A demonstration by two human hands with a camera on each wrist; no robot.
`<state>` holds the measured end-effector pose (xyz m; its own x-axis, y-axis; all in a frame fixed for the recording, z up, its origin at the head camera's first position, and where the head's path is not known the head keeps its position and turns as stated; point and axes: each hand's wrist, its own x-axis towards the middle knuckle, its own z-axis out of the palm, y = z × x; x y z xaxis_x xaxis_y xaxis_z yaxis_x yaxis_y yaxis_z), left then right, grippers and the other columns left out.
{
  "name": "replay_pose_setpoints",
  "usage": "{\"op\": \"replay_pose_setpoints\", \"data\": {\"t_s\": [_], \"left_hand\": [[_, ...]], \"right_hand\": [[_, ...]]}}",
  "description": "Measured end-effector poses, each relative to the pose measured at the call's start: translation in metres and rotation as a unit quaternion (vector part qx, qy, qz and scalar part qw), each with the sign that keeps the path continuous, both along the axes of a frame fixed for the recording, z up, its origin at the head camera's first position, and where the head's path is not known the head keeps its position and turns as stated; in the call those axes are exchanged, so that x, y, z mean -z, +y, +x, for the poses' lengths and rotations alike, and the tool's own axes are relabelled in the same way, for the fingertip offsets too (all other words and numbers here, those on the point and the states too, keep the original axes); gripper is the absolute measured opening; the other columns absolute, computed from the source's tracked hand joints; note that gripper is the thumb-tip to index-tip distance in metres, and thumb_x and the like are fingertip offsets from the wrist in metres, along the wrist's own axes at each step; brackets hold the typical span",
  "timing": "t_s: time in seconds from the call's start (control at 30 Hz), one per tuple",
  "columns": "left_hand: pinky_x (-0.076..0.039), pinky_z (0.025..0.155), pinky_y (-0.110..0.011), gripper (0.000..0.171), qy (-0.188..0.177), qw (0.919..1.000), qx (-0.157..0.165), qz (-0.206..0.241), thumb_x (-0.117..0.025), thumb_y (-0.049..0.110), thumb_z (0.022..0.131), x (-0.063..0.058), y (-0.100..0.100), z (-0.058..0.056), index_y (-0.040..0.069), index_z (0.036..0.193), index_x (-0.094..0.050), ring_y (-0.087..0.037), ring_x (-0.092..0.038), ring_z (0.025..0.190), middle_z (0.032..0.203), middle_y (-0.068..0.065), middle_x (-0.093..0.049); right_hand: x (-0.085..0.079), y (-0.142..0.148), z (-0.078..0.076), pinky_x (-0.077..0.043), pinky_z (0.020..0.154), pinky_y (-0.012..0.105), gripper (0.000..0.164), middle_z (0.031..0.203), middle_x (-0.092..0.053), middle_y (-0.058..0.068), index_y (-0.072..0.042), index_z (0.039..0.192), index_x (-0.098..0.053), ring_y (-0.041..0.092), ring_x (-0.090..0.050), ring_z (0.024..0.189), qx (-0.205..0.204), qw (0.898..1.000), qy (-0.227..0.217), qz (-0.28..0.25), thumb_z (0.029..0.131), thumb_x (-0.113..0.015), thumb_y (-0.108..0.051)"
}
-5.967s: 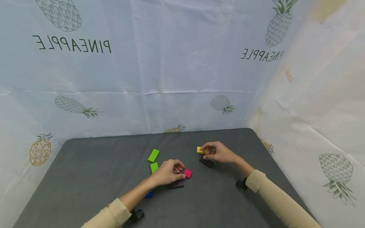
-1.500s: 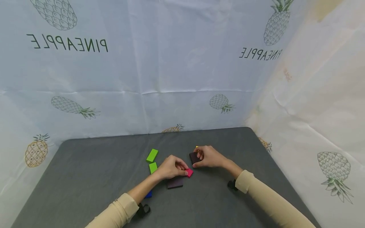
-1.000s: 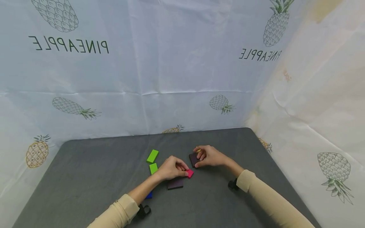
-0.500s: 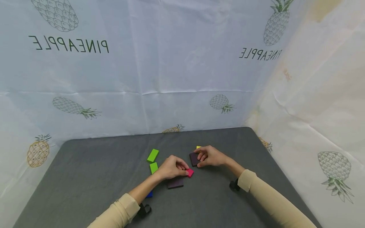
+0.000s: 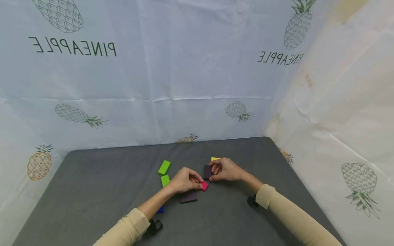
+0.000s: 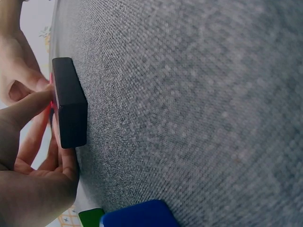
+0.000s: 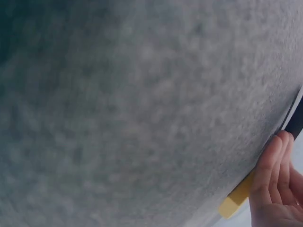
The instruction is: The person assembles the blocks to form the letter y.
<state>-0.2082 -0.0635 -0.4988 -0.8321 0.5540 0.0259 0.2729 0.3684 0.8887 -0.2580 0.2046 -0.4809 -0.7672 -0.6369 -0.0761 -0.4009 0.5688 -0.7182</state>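
Note:
In the head view my left hand (image 5: pixel 184 181) pinches a small red block (image 5: pixel 204 186) between thumb and forefinger. Just below that hand lies a dark rectangular block (image 5: pixel 188 197), which looms large in the left wrist view (image 6: pixel 71 104) and hides most of the red one. My right hand (image 5: pixel 227 169) holds a second dark block (image 5: pixel 207 172) by its right side, thumb at the near end and fingers at the far end. Behind the right fingers a yellow block (image 5: pixel 214 159) is partly covered; the right wrist view shows its end (image 7: pixel 232 204) beside the fingers.
Two light green blocks (image 5: pixel 164 167) lie left of my left hand, the nearer one (image 5: pixel 165 180) partly behind it. A blue block (image 5: pixel 160 209) shows beside the left forearm. The grey table (image 5: pixel 101 191) ends at a pineapple-print cloth (image 5: pixel 129 119).
Over these seconds my right hand has moved left, bringing its dark block left and turning it. My left hand has come slightly right onto the red block. The last second shows only small shifts.

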Motion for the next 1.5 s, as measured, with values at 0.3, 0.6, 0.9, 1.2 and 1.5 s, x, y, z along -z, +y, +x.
{"op": "replay_pose_setpoints", "data": {"t_s": [0.3,0.6,0.9,1.2,1.5], "left_hand": [[-0.052,0.067,-0.017,0.014,0.0,1.0,0.004,0.0,-0.086,0.009,0.091,-0.001,-0.001,-0.001,0.0,0.103,-0.084,-0.002,-0.066,0.075,0.092,-0.015,-0.082],[-0.052,0.067,-0.017,0.014,-0.003,1.0,0.004,-0.001,-0.086,0.009,0.091,-0.002,-0.001,0.0,0.001,0.103,-0.084,-0.003,-0.066,0.076,0.092,-0.015,-0.082],[-0.054,0.068,-0.018,0.014,-0.001,0.9999,0.01,0.006,-0.085,0.009,0.092,0.0,-0.002,-0.001,0.0,0.103,-0.084,-0.002,-0.067,0.076,0.093,-0.015,-0.082],[-0.054,0.069,-0.017,0.015,0.002,0.9999,0.012,0.007,-0.085,0.01,0.092,0.0,-0.001,-0.002,0.001,0.103,-0.084,-0.001,-0.067,0.076,0.094,-0.013,-0.083],[-0.053,0.068,-0.017,0.014,0.0,1.0,0.006,0.002,-0.085,0.009,0.092,-0.002,-0.001,-0.001,0.0,0.103,-0.084,-0.002,-0.067,0.076,0.093,-0.015,-0.082]], "right_hand": [[-0.001,-0.006,0.003,-0.058,0.079,0.017,0.058,0.099,-0.077,0.006,0.006,0.132,-0.07,0.003,-0.07,0.085,-0.002,1.0,0.01,0.019,0.089,-0.091,-0.025],[-0.003,-0.007,0.005,-0.059,0.08,0.019,0.062,0.103,-0.076,0.007,0.005,0.134,-0.069,0.009,-0.072,0.089,0.006,0.999,0.006,0.036,0.087,-0.093,-0.027],[-0.008,-0.011,0.002,-0.059,0.079,0.02,0.052,0.103,-0.077,0.007,0.005,0.133,-0.071,0.004,-0.069,0.088,0.012,0.999,0.02,0.047,0.096,-0.084,-0.03],[-0.007,-0.011,0.004,-0.057,0.077,0.018,0.045,0.099,-0.077,0.005,0.004,0.126,-0.074,0.003,-0.067,0.086,0.03,0.998,0.017,0.058,0.094,-0.087,-0.026],[-0.007,-0.011,0.005,-0.057,0.078,0.018,0.045,0.099,-0.076,0.005,0.004,0.125,-0.073,0.004,-0.067,0.086,0.032,0.998,0.009,0.054,0.094,-0.087,-0.025]]}}
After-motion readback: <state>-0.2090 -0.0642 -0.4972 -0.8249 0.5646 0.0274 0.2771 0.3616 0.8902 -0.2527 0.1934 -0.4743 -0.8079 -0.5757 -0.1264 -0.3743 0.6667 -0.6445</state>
